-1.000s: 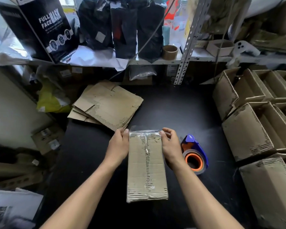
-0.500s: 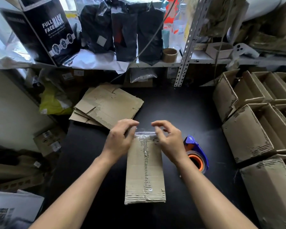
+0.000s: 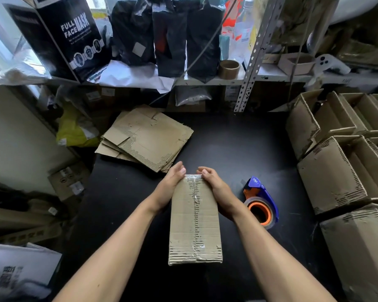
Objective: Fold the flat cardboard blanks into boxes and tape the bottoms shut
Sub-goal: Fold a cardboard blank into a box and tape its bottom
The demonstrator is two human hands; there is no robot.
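A folded cardboard box (image 3: 195,223) stands bottom-up on the black table (image 3: 238,149), with clear tape running down its centre seam and over its far edge. My left hand (image 3: 172,184) presses flat against the box's left side near the far corner. My right hand (image 3: 214,188) presses against its right side, fingertips at the taped far edge. A blue and orange tape dispenser (image 3: 260,203) lies on the table just right of my right hand. A stack of flat cardboard blanks (image 3: 146,138) sits at the far left of the table.
Several finished open boxes (image 3: 340,162) are piled along the right edge of the table. A metal shelf (image 3: 205,79) with black bags, a "Full Face Mask" carton (image 3: 68,35) and a tape core crosses behind. Cartons and a yellow bag (image 3: 74,131) crowd the floor on the left.
My fingers came off the far top edge, where they were smoothing the tape end down, and both hands now clasp the box's two sides. The tape overhang is folded flat.
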